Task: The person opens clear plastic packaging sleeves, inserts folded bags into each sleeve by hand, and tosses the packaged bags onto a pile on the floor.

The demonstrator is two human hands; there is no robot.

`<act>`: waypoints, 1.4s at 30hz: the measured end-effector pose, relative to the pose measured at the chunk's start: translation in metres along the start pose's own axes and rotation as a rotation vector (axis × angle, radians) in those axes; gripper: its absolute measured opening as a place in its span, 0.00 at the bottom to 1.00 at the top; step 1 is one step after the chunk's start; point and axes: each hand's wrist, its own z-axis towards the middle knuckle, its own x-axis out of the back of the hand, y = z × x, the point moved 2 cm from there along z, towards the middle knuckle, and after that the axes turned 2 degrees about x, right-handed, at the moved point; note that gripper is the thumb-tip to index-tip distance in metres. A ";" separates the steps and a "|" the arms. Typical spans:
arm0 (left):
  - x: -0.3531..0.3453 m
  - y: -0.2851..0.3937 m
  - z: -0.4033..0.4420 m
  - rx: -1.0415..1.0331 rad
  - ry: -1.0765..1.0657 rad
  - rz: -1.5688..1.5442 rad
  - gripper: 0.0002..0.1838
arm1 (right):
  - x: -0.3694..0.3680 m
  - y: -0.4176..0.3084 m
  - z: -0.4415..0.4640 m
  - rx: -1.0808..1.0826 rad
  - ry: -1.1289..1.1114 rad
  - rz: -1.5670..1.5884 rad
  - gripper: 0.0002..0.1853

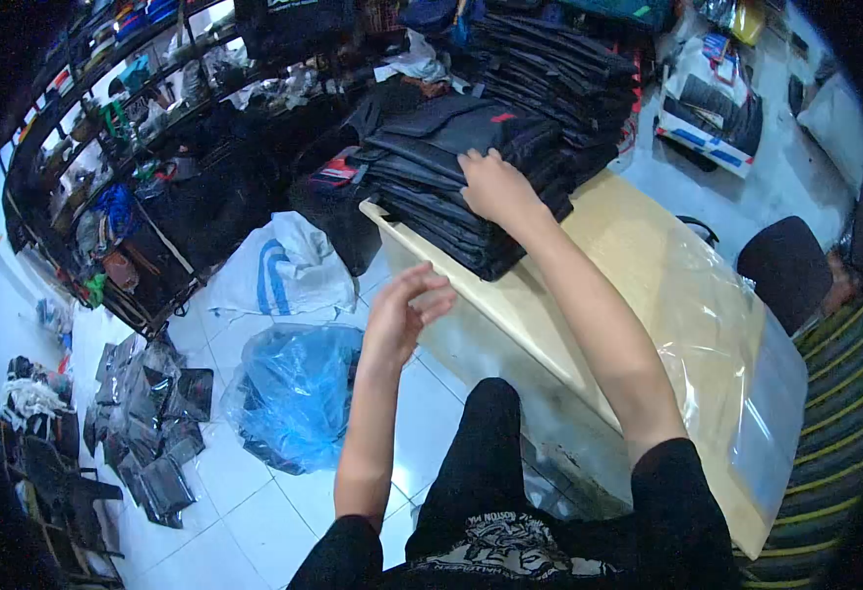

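Observation:
A stack of flat black items, perhaps folded bags, lies at the far end of a cream-coloured table. The top one carries a small red label. My right hand reaches over the stack, its fingers curled on the top black item near its right side. Lower and to the left, my left hand hovers beside the table's edge. Its fingers are loosely bent and apart, and it holds nothing.
A clear plastic sheet covers the near part of the cream table. Another tall black stack stands behind. On the floor lie a blue plastic bag, a white sack and several wrapped dark packets. Crowded shelves line the left.

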 end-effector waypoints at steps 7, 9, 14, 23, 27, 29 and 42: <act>-0.001 0.033 0.103 -0.098 0.195 -0.287 0.34 | 0.026 -0.015 -0.031 0.103 0.310 -0.226 0.15; -0.015 0.048 0.106 -0.117 0.216 -0.373 0.37 | 0.030 -0.026 -0.049 0.112 0.428 -0.155 0.14; 0.005 0.044 0.122 -0.307 0.165 -0.422 0.23 | 0.029 -0.071 -0.126 0.169 0.424 0.031 0.17; 0.104 0.027 -0.048 -0.532 0.082 0.062 0.46 | 0.041 -0.004 -0.181 -0.293 0.284 1.271 0.63; 0.104 0.006 -0.080 -0.335 -0.007 0.114 0.46 | 0.033 -0.026 -0.228 -0.398 -0.010 1.714 0.48; 0.103 -0.008 -0.087 -0.242 0.051 0.114 0.46 | 0.026 -0.032 -0.249 -0.542 -0.013 1.796 0.38; 0.013 -0.055 -0.159 -0.060 0.279 0.314 0.22 | 0.026 -0.045 -0.358 -0.879 0.070 1.358 0.28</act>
